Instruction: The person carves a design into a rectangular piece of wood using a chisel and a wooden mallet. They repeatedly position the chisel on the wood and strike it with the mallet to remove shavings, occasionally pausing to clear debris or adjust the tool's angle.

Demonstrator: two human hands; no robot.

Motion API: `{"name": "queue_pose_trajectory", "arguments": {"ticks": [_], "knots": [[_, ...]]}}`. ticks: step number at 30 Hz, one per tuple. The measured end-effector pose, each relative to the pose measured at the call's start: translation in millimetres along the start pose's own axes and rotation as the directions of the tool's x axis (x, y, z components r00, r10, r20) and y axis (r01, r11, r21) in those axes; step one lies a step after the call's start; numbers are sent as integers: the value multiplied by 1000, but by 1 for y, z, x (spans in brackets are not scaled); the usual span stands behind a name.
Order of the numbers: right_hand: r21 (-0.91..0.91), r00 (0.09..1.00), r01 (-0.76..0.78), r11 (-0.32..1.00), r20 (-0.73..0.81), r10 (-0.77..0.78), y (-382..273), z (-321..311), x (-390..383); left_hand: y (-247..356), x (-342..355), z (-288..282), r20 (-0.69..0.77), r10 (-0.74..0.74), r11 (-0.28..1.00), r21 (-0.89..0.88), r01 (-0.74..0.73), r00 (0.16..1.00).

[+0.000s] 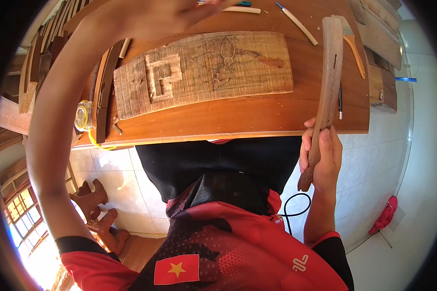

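My right hand [329, 153] is wrapped round the lower part of a long, slightly bent wooden stick [331, 63]. The stick stands over the table's right side, with a narrow slot in its upper half. Across the far edge of the table stretches my left hand [172, 20], blurred and partly cut off by the top of the picture. Pale-handled tools [243, 9] lie close to its fingers; whether it grips one is unclear. Between my hands lies a wooden board [257, 80], with a squared recess cut at its left and a flower outline drawn on it.
On the table [218, 123] are a blue-tipped pale tool [300, 26], an orange-handled brush [355, 53] and a pencil [340, 104]. A yellow tape measure [83, 115] sits at the left edge, beside dark wooden strips [107, 92]. Planks [381, 29] are stacked at the right.
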State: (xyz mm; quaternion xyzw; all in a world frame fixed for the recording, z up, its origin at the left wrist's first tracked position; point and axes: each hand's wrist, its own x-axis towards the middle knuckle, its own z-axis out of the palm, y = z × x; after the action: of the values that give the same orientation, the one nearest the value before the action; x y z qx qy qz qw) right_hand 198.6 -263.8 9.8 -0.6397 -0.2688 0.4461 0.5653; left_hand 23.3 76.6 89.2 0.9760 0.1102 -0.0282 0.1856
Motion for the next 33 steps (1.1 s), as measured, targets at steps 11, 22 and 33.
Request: {"name": "queue_pose_trajectory", "arguments": {"ticks": [11, 22, 33], "knots": [[-248, 992, 119, 961, 75, -103, -57, 40, 51, 53, -49, 101, -410, -657, 588, -803, 91, 633], [-267, 984, 170, 948, 105, -147, -55, 38, 60, 76, -38, 134, -475, -777, 529, -848, 20, 412], [-339, 963, 260, 904, 160, -217, -71, 30, 62, 84, -37, 135, -534, -743, 633, -756, 166, 404]]}}
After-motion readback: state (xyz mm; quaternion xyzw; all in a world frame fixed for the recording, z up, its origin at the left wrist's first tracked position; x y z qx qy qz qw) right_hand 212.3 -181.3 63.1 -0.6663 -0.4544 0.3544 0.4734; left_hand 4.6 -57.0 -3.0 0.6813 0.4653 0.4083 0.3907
